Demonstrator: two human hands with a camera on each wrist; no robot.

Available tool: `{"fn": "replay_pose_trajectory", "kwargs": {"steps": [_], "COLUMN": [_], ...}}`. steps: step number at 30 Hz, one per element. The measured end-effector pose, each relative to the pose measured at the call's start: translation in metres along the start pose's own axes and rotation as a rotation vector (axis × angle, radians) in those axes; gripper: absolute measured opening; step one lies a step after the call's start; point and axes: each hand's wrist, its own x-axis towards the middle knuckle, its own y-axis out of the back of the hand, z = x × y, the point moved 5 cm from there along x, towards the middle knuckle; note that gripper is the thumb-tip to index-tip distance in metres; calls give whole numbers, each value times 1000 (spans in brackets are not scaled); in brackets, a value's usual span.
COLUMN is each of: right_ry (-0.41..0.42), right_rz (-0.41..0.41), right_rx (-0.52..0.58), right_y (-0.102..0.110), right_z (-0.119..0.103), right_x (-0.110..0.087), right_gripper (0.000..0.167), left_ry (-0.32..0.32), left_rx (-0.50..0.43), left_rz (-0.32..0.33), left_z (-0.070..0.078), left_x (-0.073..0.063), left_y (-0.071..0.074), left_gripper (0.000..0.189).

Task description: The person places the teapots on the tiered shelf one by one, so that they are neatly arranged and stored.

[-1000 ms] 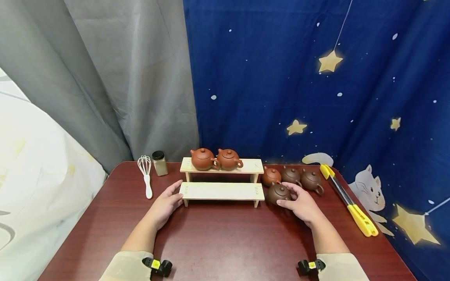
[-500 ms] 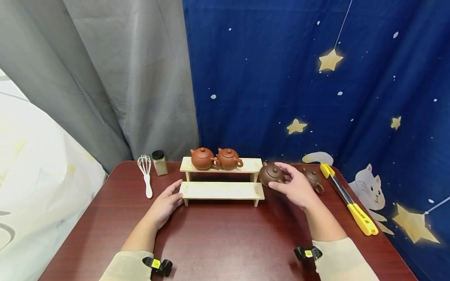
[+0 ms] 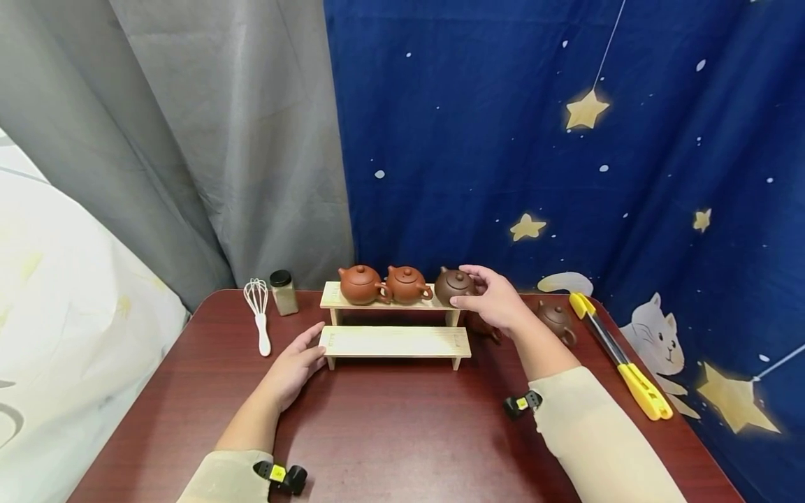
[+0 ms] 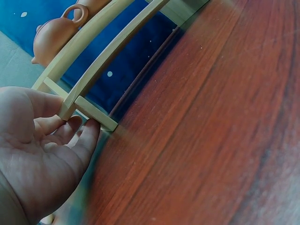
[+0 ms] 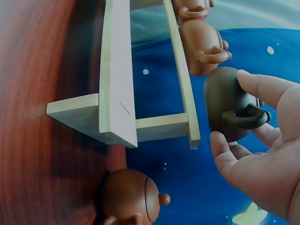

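Observation:
My right hand (image 3: 497,300) grips a dark brown teapot (image 3: 454,285) by its sides, thumb in front. The teapot is at the right end of the rack's upper shelf; the right wrist view shows a narrow gap between its base and the shelf board (image 5: 180,70). Left of it on that shelf stand two reddish-brown teapots, one (image 3: 360,286) at the far left and one (image 3: 407,285) in the middle. My left hand (image 3: 297,367) holds the left end of the lower shelf (image 3: 396,341), thumb and fingers around its edge near the leg (image 4: 96,114).
Behind my right wrist, a reddish teapot (image 3: 483,327) sits partly hidden on the table (image 3: 402,426). Farther right are another dark teapot (image 3: 555,321) and yellow-ended tongs (image 3: 619,356). A white whisk (image 3: 259,314) and a black-lidded jar (image 3: 284,293) stand at the left.
My right hand has lifted the dark teapot from the table at the right and carried it up and left to the upper shelf. My left hand has stayed at the lower shelf's end.

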Motion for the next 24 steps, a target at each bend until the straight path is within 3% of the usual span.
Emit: {"fn": "replay_pose_trajectory", "kwargs": {"steps": [9, 24], "right_ry": [-33, -64], "right_rz": [-24, -38], "right_rx": [43, 6], "right_y": [-11, -15], "right_z": [4, 1], "right_x": [22, 25], "right_gripper": [76, 75], "left_ry": [8, 8], "left_rx": [3, -13], "left_rz": [-4, 8], "left_z": [1, 1], "left_x": [-1, 0], "left_y": [-1, -1], "left_gripper": [68, 67]}}
